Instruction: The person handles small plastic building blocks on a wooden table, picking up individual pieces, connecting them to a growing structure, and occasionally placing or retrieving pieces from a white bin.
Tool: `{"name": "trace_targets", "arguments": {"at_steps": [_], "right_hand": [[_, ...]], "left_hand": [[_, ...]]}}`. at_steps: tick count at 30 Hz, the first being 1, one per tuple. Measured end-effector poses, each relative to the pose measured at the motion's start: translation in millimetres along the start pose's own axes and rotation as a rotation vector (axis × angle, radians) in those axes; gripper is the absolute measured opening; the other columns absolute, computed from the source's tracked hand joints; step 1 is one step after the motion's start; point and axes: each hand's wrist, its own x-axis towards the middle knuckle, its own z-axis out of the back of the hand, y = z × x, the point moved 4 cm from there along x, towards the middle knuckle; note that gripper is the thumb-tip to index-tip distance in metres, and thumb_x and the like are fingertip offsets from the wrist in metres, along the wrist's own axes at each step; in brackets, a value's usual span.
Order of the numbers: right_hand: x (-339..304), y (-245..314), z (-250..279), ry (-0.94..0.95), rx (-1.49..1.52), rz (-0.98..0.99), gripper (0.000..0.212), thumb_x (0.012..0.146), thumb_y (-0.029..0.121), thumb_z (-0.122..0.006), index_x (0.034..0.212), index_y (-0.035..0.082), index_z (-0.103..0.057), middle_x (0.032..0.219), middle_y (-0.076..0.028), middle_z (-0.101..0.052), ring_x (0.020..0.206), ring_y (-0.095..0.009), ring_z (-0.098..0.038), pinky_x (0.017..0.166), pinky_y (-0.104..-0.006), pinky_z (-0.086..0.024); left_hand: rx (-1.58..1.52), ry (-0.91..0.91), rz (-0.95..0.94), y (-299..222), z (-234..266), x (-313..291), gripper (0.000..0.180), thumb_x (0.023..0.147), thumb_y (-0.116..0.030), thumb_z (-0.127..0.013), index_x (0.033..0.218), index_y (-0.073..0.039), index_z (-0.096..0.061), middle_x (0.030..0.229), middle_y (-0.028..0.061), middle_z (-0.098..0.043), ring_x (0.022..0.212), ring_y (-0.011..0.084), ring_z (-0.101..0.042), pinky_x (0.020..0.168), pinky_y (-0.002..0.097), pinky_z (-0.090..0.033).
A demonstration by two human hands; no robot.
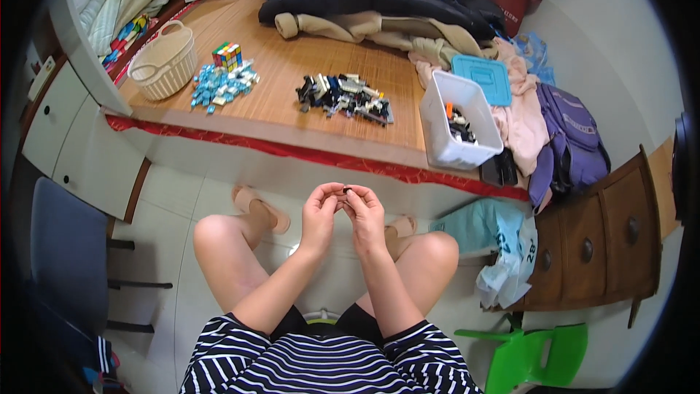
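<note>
Black-and-white bricks [343, 95] lie upper centre. Mid-frame, your left hand [319, 214] and right hand [367, 219] pinch a dark piece [347, 190] between fingertips.

At right: pale wall [609, 44], brown dresser [609, 215] with dark pulls [587, 249], green chair [561, 354] lower down. Ahead: wooden platform [273, 66], red trim [292, 152] along front. At left: white cabinet [98, 157], dark-blue chair [69, 248]. Below: pale tiled floor [157, 248], faintly glossy

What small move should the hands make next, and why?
Perhaps turn the small dark piece slightly: the left hand and right hand meet around it, and their fingers hide much of it, so its shape is hard to tell.
</note>
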Motion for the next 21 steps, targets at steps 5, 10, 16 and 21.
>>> {"name": "trace_targets", "arguments": {"at_steps": [5, 10, 16, 21], "right_hand": [[62, 33, -23, 0.005, -0.011, 0.070, 0.010, 0.092, 0.007, -0.058, 0.101, 0.002, -0.058, 0.096, -0.004, -0.063, 0.084, -0.010, -0.060, 0.077, -0.0226, -0.051], [125, 49, -40, -0.011, -0.096, 0.000, 0.014, 0.092, 0.006, -0.058, 0.105, 0.003, -0.055, 0.095, -0.006, -0.064, 0.091, -0.013, -0.063, 0.076, -0.0214, -0.052], [184, 43, -44, 0.048, -0.218, 0.053, 0.026, 0.092, -0.001, -0.052, 0.118, -0.004, -0.051, 0.114, -0.011, -0.059, 0.103, -0.015, -0.060, 0.089, -0.0252, -0.049], [182, 37, -63, 0.122, -0.339, 0.025, 0.041, 0.091, -0.004, -0.047, 0.132, -0.005, -0.043, 0.131, -0.011, -0.050, 0.125, -0.019, -0.047, 0.104, -0.0285, -0.037]], "left_hand": [[-0.002, 0.077, -0.009, -20, -19, 69, 0.020, 0.093, -0.003, -0.046, 0.108, -0.002, -0.059, 0.102, 0.0051, -0.062, 0.095, 0.0120, -0.060, 0.084, 0.0264, -0.049], [0.094, 0.037, -0.016, -27, -10, 127, 0.023, 0.092, -0.002, -0.048, 0.112, -0.002, -0.058, 0.107, 0.0040, -0.060, 0.100, 0.0116, -0.058, 0.089, 0.0255, -0.045], [0.468, -0.081, -0.244, -54, 14, 154, 0.032, 0.086, 0.004, -0.049, 0.118, 0.000, -0.054, 0.129, 0.0103, -0.044, 0.119, 0.0189, -0.047, 0.099, 0.0303, -0.040], [0.383, -0.094, -0.142, -60, 32, 168, 0.044, 0.087, 0.003, -0.050, 0.131, 0.001, -0.047, 0.136, 0.0111, -0.040, 0.124, 0.0195, -0.043, 0.104, 0.0316, -0.037]]}}
